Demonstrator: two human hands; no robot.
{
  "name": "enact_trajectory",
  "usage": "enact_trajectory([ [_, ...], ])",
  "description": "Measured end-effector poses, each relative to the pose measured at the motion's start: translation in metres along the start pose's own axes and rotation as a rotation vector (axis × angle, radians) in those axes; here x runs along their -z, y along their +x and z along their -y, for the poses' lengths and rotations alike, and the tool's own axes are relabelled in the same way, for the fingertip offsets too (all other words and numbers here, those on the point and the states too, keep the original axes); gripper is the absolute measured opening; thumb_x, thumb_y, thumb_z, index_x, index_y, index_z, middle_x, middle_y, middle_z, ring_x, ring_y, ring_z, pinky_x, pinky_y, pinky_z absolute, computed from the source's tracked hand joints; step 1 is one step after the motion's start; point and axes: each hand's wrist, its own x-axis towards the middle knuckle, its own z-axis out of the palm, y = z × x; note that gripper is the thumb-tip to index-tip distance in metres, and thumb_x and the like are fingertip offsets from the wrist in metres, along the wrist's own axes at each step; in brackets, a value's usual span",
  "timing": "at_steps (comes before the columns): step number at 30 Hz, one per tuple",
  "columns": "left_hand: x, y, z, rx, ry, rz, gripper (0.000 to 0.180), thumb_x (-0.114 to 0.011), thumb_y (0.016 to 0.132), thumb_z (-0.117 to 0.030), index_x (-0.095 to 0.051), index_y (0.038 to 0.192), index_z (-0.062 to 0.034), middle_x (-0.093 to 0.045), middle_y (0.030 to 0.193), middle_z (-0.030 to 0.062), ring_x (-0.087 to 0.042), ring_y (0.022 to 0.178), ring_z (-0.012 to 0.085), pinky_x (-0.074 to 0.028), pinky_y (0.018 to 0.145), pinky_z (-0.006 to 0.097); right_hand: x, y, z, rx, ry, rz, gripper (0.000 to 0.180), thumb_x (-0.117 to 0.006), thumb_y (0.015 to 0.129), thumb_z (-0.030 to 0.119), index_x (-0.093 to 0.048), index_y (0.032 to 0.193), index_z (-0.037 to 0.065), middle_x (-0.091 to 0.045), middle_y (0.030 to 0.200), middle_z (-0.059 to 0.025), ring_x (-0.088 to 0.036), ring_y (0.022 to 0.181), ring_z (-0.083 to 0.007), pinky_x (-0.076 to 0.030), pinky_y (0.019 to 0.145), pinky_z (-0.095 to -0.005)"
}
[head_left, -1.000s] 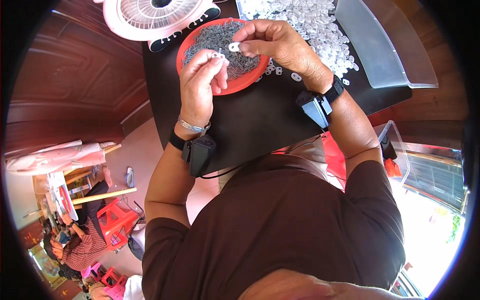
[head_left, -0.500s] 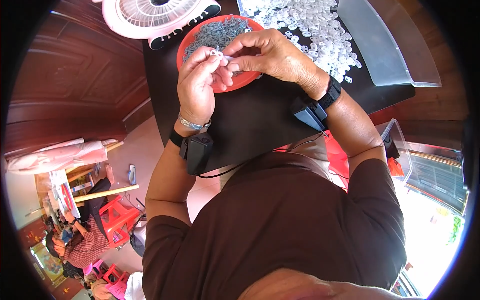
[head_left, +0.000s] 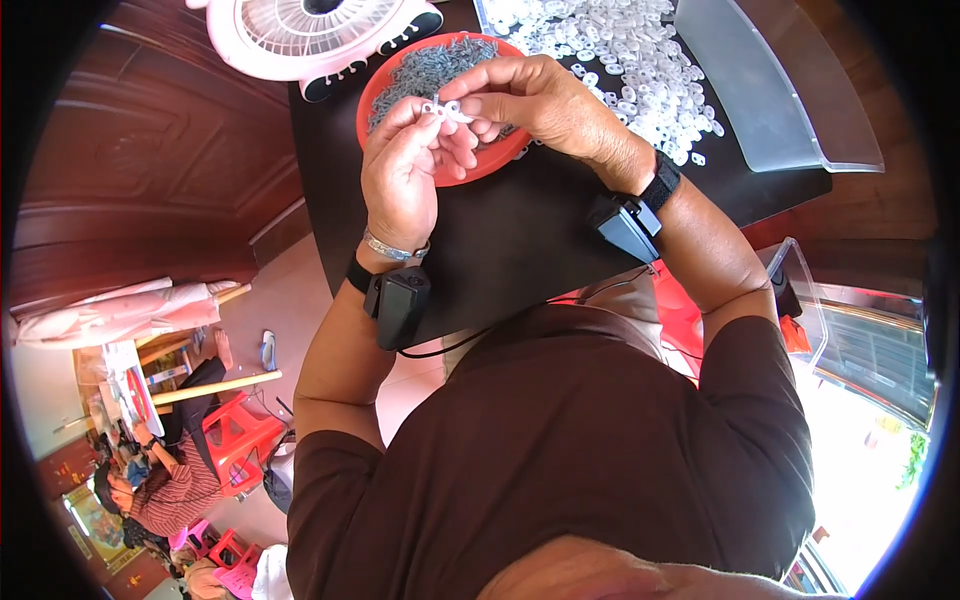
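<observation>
My left hand (head_left: pixel 405 175) and my right hand (head_left: pixel 540 100) meet over a red bowl (head_left: pixel 385 80) filled with small grey metal pieces (head_left: pixel 430 65). Between the fingertips of both hands sits a small white plastic piece (head_left: pixel 445 108), pinched from the left and the right. Whether a grey piece is also between the fingers I cannot tell. Both wrists carry black strapped devices; the left also has a silver bracelet. A heap of white plastic pieces (head_left: pixel 620 50) lies on the dark table (head_left: pixel 500 240) just beyond my right hand.
A pink and white fan (head_left: pixel 310 30) stands at the table's far left. A clear plastic tray lid (head_left: pixel 760 90) lies to the right of the white heap. A person sits by red stools (head_left: pixel 235 430) on the floor at lower left.
Both hands have drawn back from the bowl toward me and come together, lifting the white piece clear of the grey pieces.
</observation>
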Motion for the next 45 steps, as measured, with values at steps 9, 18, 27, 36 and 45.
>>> enact_trajectory([
  [9, 0.0, 0.0, -0.002, 0.06, 0.143, -0.088, 0.019, -0.043, 0.09, -0.018, -0.053, 0.083, -0.0031, -0.056, 0.068, 0.007, -0.051, 0.054, 0.0133, -0.036, 0.048, 0.022, 0.009, 0.004, -0.002, -0.104, 0.278, -0.058, 0.018, -0.061, 0.088, 0.01, -0.062, 0.104, 0.001, -0.062, 0.082, 0.0001, -0.06, 0.068, -0.0068, -0.051, 0.068, -0.0197],
  [18, -0.011, -0.004, -0.002, 0.097, 0.194, -0.138, 0.016, -0.052, 0.087, -0.015, -0.055, 0.076, -0.0042, -0.052, 0.06, 0.0001, -0.044, 0.047, 0.0064, -0.032, 0.044, 0.019, 0.006, 0.003, 0.0, -0.01, 0.156, -0.078, 0.018, -0.062, 0.088, 0.013, -0.063, 0.103, 0.002, -0.061, 0.08, 0.0018, -0.057, 0.068, -0.0044, -0.049, 0.067, -0.0184],
  [27, -0.011, -0.005, -0.002, 0.084, 0.27, -0.104, 0.018, -0.052, 0.085, -0.013, -0.056, 0.073, -0.0008, -0.048, 0.058, 0.0007, -0.041, 0.048, 0.0066, -0.032, 0.045, 0.02, 0.003, 0.0, 0.007, 0.042, 0.028, -0.089, 0.018, -0.06, 0.085, 0.006, -0.063, 0.101, 0.0, -0.062, 0.081, -0.0015, -0.056, 0.07, -0.006, -0.048, 0.067, -0.0196],
  [36, -0.012, -0.005, -0.003, 0.09, 0.321, -0.103, 0.018, -0.052, 0.086, -0.013, -0.056, 0.073, -0.0007, -0.048, 0.057, -0.0001, -0.039, 0.046, 0.0059, -0.03, 0.044, 0.02, 0.003, 0.0, 0.005, 0.097, -0.13, -0.074, 0.015, -0.059, 0.088, 0.006, -0.065, 0.101, 0.002, -0.061, 0.081, 0.001, -0.053, 0.069, -0.0047, -0.046, 0.067, -0.0186],
  [45, -0.012, -0.007, -0.001, 0.086, 0.283, -0.097, 0.018, -0.051, 0.087, -0.013, -0.056, 0.076, 0.0, -0.048, 0.06, 0.0002, -0.04, 0.049, 0.0056, -0.031, 0.045, 0.02, -0.001, -0.002, 0.007, 0.012, -0.206, -0.043, 0.017, -0.059, 0.085, -0.001, -0.065, 0.101, 0.0, -0.065, 0.088, -0.0023, -0.059, 0.08, -0.0077, -0.049, 0.076, -0.0217],
])
